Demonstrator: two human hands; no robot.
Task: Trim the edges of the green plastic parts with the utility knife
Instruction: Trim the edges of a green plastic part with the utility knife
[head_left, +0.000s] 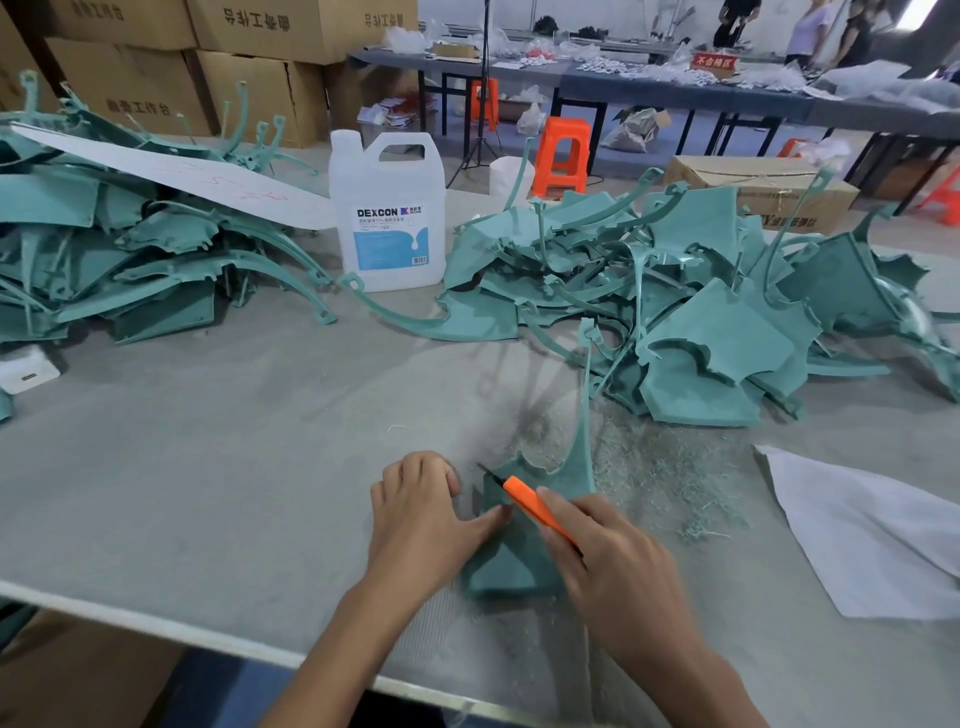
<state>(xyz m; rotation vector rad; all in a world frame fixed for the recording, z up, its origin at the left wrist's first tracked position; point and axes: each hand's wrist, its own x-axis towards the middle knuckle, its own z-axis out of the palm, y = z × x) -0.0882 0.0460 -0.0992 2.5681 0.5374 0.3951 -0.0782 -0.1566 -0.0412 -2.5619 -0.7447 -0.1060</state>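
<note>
My right hand (608, 561), lower centre: grip clamped on utility knife (535, 506), blade at upper-left edge of green part (519, 564) on worktop (208, 467). Left hand (421, 512): fingers curled, thumb pinning part. Mid-trim; next, I judge, steady draw along edge.

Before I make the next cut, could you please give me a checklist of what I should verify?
1. Knife held: the right hand grips the orange utility knife: ok.
2. Blade out: a dark tip shows past the handle, at the upper edge of the green part: ok.
3. Part steadied: the left hand rests its thumb on it: ok.
4. Clear of the blade: that hand's fingers curl close beside the tip: not ok.
5. Part lying flat on the table: cannot tell.
6. Blade sharpness: cannot tell.
</note>
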